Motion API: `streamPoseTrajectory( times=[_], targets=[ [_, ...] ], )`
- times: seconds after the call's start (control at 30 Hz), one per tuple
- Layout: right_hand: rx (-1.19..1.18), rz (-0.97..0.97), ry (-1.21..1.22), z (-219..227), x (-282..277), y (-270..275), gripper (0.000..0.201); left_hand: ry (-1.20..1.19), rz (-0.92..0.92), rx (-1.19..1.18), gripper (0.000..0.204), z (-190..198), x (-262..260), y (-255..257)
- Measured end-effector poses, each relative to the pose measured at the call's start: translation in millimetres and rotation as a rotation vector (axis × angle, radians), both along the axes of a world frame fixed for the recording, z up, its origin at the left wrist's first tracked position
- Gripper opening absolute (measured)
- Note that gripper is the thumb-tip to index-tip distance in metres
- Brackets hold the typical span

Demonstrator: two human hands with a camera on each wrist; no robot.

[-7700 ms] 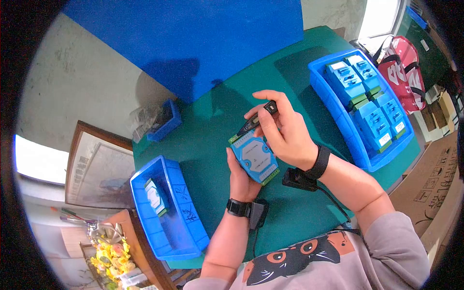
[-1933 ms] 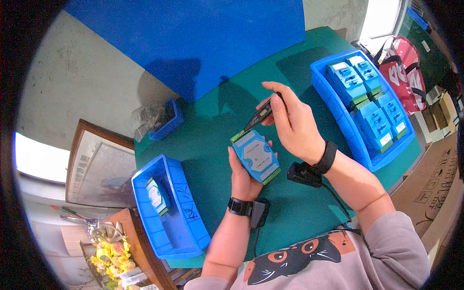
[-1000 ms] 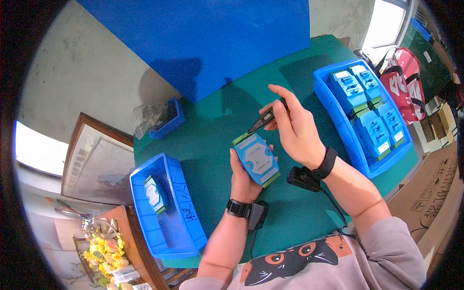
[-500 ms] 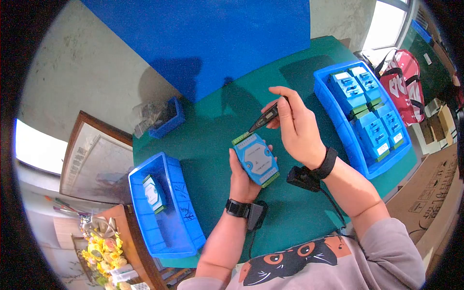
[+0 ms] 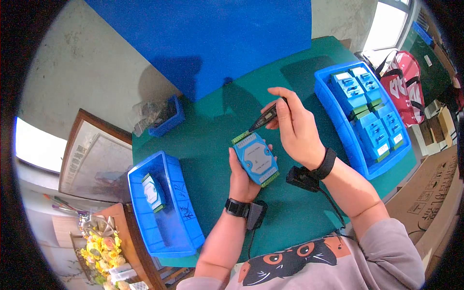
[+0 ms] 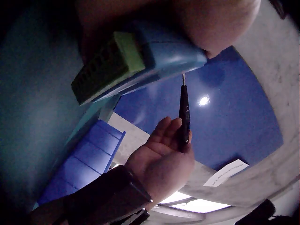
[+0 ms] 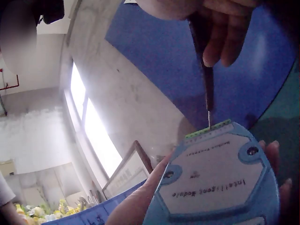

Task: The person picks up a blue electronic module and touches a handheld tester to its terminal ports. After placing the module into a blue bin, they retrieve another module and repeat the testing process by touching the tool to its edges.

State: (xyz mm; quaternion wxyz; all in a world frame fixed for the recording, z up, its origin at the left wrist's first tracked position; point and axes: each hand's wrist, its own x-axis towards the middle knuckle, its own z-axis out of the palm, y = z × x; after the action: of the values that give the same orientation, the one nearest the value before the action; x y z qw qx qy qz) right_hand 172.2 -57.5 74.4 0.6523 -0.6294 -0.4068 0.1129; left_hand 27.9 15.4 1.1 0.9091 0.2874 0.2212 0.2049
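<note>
The left hand (image 5: 243,181) grips a blue module (image 5: 257,158) by its sides, white label facing up, with green terminal strips at both ends. Between thumb and fingers, the right hand (image 5: 297,129) pinches a black pen-like screwdriver (image 5: 265,119). In the right wrist view the thin metal tip of the screwdriver (image 7: 208,89) meets the green terminal strip (image 7: 208,131) on the module's far end. From the left wrist view, the module (image 6: 164,51) is seen from its edge, and the tip's contact point is hidden behind it.
A blue bin (image 5: 187,227) at left holds one module (image 5: 153,193). The larger blue bin (image 5: 333,110) at right holds several modules (image 5: 373,131). A small blue box (image 5: 169,121) with plastic bags stands at the back left of the green table (image 5: 212,145).
Since the earliest frame, the screwdriver has tilted lower and its tip has shifted right along the terminal strip. Over the last half second both hands have stayed almost still.
</note>
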Motion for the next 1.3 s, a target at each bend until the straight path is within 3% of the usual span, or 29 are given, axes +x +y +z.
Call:
streamPoseTrajectory(
  times=[0.9, 1.3],
  targets=[
    [0.001, 0.059, -0.063, 0.0, 0.2, 0.6, 0.032, -0.015, 0.003, -0.018, 0.071, -2.5, -0.4, 1.2],
    [0.028, -0.013, -0.022, 1.5, 3.6, 1.0, 0.032, 0.014, 0.018, 0.002, 0.073, -0.4, 1.3, 0.3]
  ],
)
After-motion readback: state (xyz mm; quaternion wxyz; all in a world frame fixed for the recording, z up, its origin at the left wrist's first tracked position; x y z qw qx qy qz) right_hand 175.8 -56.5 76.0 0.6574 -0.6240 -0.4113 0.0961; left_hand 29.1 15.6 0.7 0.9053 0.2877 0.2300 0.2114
